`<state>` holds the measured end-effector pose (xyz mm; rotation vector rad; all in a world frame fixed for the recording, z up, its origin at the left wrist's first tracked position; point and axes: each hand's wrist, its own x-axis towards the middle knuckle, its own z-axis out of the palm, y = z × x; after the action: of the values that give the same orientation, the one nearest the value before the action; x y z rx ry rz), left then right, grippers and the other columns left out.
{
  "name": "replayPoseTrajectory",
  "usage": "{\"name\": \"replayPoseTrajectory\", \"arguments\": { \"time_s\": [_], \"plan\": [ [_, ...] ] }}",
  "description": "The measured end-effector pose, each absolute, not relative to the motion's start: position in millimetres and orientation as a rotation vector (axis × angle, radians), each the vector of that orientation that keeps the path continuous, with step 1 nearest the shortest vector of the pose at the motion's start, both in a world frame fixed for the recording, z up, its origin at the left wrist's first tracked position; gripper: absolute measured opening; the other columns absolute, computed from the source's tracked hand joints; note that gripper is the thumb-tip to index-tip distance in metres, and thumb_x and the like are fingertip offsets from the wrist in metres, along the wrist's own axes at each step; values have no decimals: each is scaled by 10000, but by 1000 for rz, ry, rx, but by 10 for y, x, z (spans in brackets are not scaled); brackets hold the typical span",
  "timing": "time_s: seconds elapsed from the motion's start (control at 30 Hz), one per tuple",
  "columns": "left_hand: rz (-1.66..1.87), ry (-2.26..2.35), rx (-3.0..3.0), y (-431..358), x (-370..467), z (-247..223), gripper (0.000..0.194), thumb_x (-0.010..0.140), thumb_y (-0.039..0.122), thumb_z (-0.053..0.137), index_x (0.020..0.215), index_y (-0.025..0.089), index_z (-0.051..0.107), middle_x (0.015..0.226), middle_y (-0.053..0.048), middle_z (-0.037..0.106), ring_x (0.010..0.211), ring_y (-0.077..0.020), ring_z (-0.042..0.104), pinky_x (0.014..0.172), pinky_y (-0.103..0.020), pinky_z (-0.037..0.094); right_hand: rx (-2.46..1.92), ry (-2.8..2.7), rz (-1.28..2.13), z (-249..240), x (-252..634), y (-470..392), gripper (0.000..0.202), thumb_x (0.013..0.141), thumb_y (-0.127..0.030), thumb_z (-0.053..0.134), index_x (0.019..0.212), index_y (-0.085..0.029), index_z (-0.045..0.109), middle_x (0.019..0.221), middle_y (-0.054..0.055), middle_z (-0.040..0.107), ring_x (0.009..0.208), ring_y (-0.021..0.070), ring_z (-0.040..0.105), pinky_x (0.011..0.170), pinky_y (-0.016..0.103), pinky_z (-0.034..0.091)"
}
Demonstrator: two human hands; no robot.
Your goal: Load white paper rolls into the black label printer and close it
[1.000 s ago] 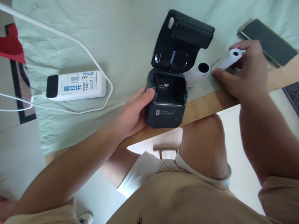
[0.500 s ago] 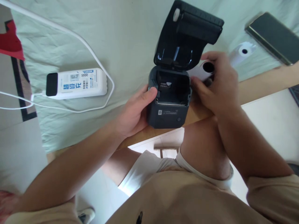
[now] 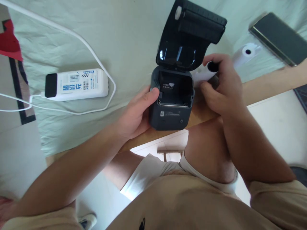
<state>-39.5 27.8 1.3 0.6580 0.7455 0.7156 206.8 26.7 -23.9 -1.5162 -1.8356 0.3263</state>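
Observation:
A small dark label printer (image 3: 170,116) is held over the table edge, its lid (image 3: 189,35) swung up and its paper bay bare inside. My left hand (image 3: 136,113) grips the printer's left side, thumb on the rim by the bay. To the right of the printer, my right hand (image 3: 222,83) pinches a white paper roll (image 3: 202,72) between thumb and fingers; the roll's dark core end faces me. A second white roll (image 3: 243,57) in clear wrap lies on the cloth just beyond my right hand.
At the left a white power bank (image 3: 81,84) with a white cable (image 3: 112,92) looped round it lies on the pale green cloth (image 3: 129,38). A dark phone (image 3: 279,38) rests at the upper right. The wooden table edge (image 3: 263,84) runs beneath my hands.
The paper roll in my right hand has turned a little and shows more of its white side. Everything in view has shifted slightly left; my left hand keeps its hold on the printer.

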Motion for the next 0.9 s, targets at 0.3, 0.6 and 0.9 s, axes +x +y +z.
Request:
{"name": "replayPoseTrajectory", "arguments": {
  "time_s": [0.3,0.6,0.9],
  "plan": [
    [715,745,673,277,-404,7,301,950,476,670,1087,213,717,989,-46,777,1152,-304,734,932,-439,631,-1519,-1793,200,-231,2017,264,466,835,-192,628,1287,-301,587,1201,49,681,1109,271,659,1017,501,545],
    [716,762,654,275,-390,20,311,939,477,675,1097,212,710,1070,-57,779,1201,-313,713,954,-447,626,-1331,-1601,109,-180,2032,190,567,879,-357,690,1402,-383,472,1302,56,591,1162,294,633,964,499,563],
    [758,750,687,267,-385,38,400,802,282,833,1144,195,644,1148,-70,760,1159,-297,733,976,-415,608,-1300,-1911,138,203,1537,67,201,824,-128,694,899,-296,611,1095,-32,784,1013,272,759,868,481,570]
  ]
}}
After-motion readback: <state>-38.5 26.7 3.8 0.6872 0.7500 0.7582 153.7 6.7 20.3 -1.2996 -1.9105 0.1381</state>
